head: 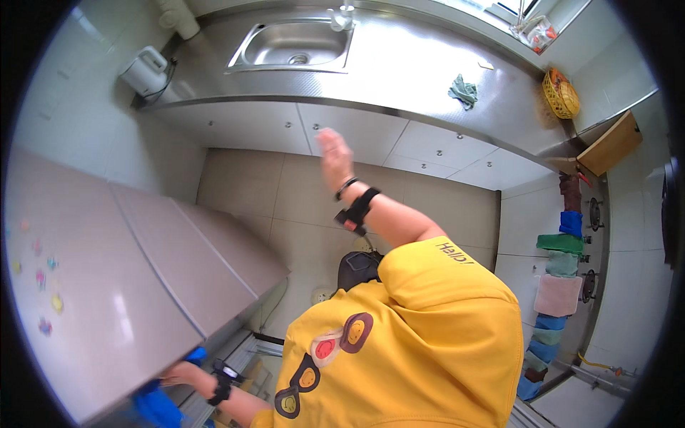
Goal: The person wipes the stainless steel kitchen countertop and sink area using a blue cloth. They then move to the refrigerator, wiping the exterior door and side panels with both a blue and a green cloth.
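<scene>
At the lower left, my left hand (179,372) is at the edge of a pinkish refrigerator (160,241), its fingertips partly hidden there. Blue fabric (158,406) shows on both sides of that hand; whether it is gripped cannot be told. My right hand (336,158) is stretched out over the tiled floor (305,182), in front of the white base cabinets (353,125). It is slightly blurred and appears empty, with the fingers extended. Both wrists wear black straps, and a dark bracelet sits on the right one.
Along the far side runs a steel counter (396,69) with a sink (297,45), a white kettle (145,72), a crumpled green cloth (463,92) and a yellow basket (561,93). Several folded cloths (558,295) hang over the right counter edge near gas burners (589,283). A wooden board (610,144) leans in the corner.
</scene>
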Available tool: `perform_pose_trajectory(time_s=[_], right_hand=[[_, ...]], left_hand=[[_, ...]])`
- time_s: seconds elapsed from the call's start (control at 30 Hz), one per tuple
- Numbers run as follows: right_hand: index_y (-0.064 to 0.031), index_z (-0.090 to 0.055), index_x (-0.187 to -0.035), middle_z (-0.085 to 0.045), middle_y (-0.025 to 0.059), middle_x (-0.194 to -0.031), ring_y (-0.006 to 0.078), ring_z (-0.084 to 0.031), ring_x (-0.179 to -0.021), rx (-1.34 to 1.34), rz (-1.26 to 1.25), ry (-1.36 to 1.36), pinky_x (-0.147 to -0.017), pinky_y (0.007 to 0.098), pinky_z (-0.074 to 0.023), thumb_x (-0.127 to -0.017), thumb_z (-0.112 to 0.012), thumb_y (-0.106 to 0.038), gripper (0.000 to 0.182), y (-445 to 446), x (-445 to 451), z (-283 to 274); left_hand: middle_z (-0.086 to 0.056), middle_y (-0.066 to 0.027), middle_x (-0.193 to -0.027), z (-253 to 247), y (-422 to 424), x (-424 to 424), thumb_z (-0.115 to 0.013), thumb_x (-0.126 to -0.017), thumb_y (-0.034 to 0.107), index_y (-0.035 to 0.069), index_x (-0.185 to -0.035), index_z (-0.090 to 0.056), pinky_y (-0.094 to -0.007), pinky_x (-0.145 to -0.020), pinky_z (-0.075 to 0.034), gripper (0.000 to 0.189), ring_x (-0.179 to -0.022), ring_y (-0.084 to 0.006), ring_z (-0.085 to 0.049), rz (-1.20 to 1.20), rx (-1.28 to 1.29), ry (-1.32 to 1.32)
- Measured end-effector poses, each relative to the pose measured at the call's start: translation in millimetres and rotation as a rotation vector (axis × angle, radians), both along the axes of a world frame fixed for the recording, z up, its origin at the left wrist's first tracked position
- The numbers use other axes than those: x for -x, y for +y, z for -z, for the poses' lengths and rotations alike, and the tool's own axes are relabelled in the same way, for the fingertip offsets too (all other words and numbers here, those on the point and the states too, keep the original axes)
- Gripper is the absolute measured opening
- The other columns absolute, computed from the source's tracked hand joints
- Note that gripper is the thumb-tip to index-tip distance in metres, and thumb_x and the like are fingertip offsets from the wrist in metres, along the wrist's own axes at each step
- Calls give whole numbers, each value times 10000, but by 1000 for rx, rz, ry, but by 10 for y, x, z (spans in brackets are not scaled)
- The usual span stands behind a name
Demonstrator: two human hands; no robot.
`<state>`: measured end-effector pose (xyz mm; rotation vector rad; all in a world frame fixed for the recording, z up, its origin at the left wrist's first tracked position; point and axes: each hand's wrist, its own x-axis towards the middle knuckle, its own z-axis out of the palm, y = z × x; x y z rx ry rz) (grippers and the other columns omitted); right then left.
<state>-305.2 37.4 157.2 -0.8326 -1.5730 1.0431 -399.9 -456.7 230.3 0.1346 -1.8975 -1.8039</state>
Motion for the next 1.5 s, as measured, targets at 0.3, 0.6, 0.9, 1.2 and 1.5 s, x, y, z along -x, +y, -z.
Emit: perform_pose_trajectory(time_s=[0.3, 0.6, 0.9, 1.2, 1.5], right_hand=[[3, -550, -1079, -527, 220, -1111, 331, -469, -1087, -104, 747, -600, -942, 393, -359, -801, -419, -150, 343, 3775, -2376, 1016], [-93, -515, -1115, -553, 169, -1053, 291, -531, -978, 161, 351, -1187, -830, 422, -423, -779, -507, -327, 410, 4050, -2510, 488], [11, -399, -1243, -489, 140, -1205, 266, -476, -1095, 921, -775, 421, -941, 386, -360, -844, -396, -316, 516, 784, -1155, 63], [14, -475, -1079, -554, 117, -978, 215, -550, -847, 505, -978, 338, -746, 331, -445, -861, -367, -314, 408, -2580, -185, -827], [5, -523, -1049, -550, 135, -966, 217, -535, -823, -498, -687, 484, -693, 318, -433, -808, -452, 3, 251, -4726, 353, -1962]], left_hand=[[-446, -178, -1210, -890, 1616, -253, -400, -867, 337, -76, -1165, -420, -360, -951, -326, 510, -1054, -270, -464, -301, -14, -206], [-497, -149, -1154, -225, 314, -137, -399, -862, 233, -76, -1129, -468, -358, -971, -308, 414, -1056, -258, -459, -168, -190, -194], [-383, -68, -1292, -103, 48, 113, -435, -894, 335, 28, -1319, -273, -345, -957, -301, 548, -1135, -206, -380, -223, -256, 42], [-398, -138, -622, -2148, -1946, 761, -522, -698, -11, 7, -867, -456, -411, -512, -271, 182, -568, -316, -407, -759, 1583, 1050], [-442, -296, -1134, 223, -2786, 913, -371, -860, 244, -88, -1102, -449, -462, -935, -279, 418, -1067, -443, -381, -436, 601, -170]])
